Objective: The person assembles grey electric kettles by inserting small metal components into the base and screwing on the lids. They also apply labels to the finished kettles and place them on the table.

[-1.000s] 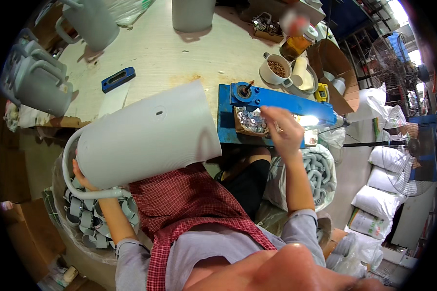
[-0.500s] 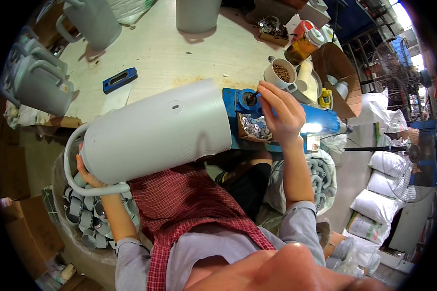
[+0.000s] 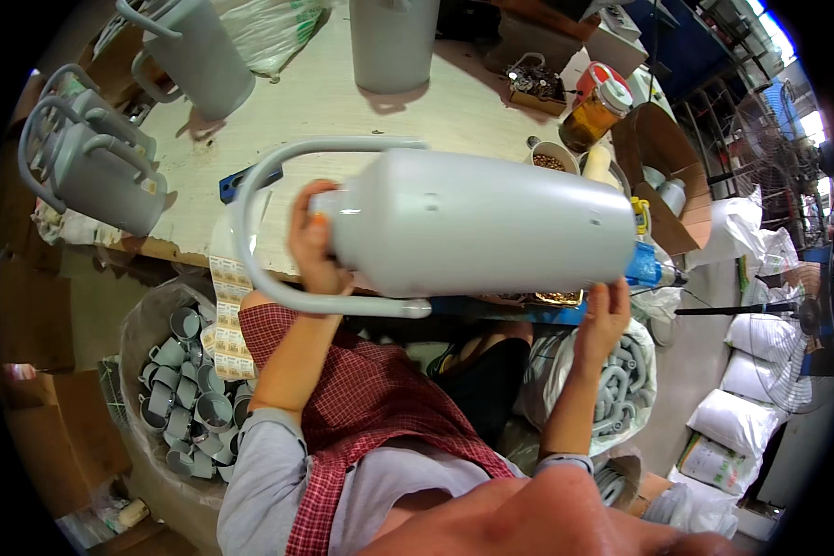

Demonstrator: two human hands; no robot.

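Observation:
A large grey flask body point(image 3: 491, 222) lies on its side across the front of me, its narrow neck toward the left and its wide end to the right. A curved grey carrying handle point(image 3: 248, 241) loops round the neck end. My left hand point(image 3: 315, 243) is wrapped round the neck inside that loop. At the lower corner of the wide end, the fingers of my right hand point(image 3: 607, 317) grip the rim. Most of a blue bench machine point(image 3: 647, 267) is hidden behind the flask, as is much of a box of small metal parts point(image 3: 558, 298).
Grey jugs point(image 3: 111, 176) stand at the table's left, and another grey vessel point(image 3: 391, 46) at the back. A blue tool point(image 3: 236, 185) lies behind the handle. Bags of grey cup-like parts point(image 3: 195, 408) and grey handles point(image 3: 616, 385) flank my legs. A cup of small fasteners point(image 3: 549, 159) sits behind.
The flask has moved up and right, over the machine, and turned so its handle faces differently. My right hand has left the machine's top and now holds the flask's wide end.

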